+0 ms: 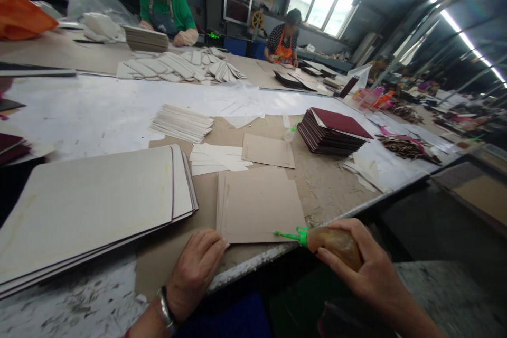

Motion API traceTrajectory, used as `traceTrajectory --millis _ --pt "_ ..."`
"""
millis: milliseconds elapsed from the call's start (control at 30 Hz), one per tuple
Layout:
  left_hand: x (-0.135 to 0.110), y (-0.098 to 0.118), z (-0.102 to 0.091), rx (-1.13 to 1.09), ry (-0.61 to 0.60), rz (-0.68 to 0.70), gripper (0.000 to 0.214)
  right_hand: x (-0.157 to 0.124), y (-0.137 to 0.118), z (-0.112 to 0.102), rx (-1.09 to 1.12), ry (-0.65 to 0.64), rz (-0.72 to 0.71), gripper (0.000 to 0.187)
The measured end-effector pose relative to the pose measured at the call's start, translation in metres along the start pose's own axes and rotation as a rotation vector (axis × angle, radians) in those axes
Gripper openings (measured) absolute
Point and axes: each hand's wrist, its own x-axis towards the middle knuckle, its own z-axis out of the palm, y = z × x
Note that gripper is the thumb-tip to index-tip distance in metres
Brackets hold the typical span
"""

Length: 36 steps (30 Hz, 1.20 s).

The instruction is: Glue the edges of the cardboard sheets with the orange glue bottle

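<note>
My right hand (362, 253) is wrapped round a squeeze glue bottle (336, 245) of amber colour with a green nozzle. The nozzle tip is over the near right part of a tan cardboard sheet (261, 206), which tops a small stack at the table's front edge. My left hand (200, 261) rests at the near left corner of that stack, fingers together and bent, the tips touching the corner. Whether they pinch anything is hidden. Behind the stack lie a smaller tan card (268, 150) and several white strips (216, 158).
Large cream boards (99, 200) are piled at left. Maroon covers (335, 132) stand stacked at right, and thin white strips (182, 123) lie farther back. Beyond are a heap of pale pieces (178, 65) and two people working across the table. The table edge (253, 269) runs diagonally before me.
</note>
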Motion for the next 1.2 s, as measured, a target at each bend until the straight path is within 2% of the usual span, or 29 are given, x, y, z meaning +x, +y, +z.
traceTrajectory --millis 167,333,500,700,833,967,1100,1200 --pt "-0.003 -0.002 0.001 0.001 -0.010 0.011 0.018 -0.008 0.018 -0.010 -0.042 0.024 0.036 0.032" --pt "-0.005 -0.003 0.001 -0.004 -0.016 0.029 0.018 -0.017 0.034 -0.017 -0.063 0.102 0.053 0.031" --pt "-0.003 -0.003 0.000 -0.008 -0.019 0.039 0.020 -0.018 0.042 -0.025 -0.050 0.160 0.137 0.034" --pt "-0.012 -0.008 0.002 0.025 -0.032 0.061 0.022 0.015 0.049 -0.020 0.009 0.211 0.258 0.041" --pt "-0.027 -0.014 0.007 0.019 -0.073 0.031 0.026 0.043 0.060 -0.005 0.017 0.205 0.207 0.041" --pt "-0.032 -0.021 0.010 0.057 -0.064 0.058 0.028 0.063 0.067 0.004 0.008 0.215 0.137 0.040" --pt "-0.031 -0.028 0.011 0.058 -0.045 0.143 0.031 0.071 0.068 0.005 0.008 0.188 0.094 0.040" --pt "-0.032 -0.026 0.011 0.060 -0.043 0.136 0.030 0.068 0.067 0.001 0.003 0.140 0.075 0.038"
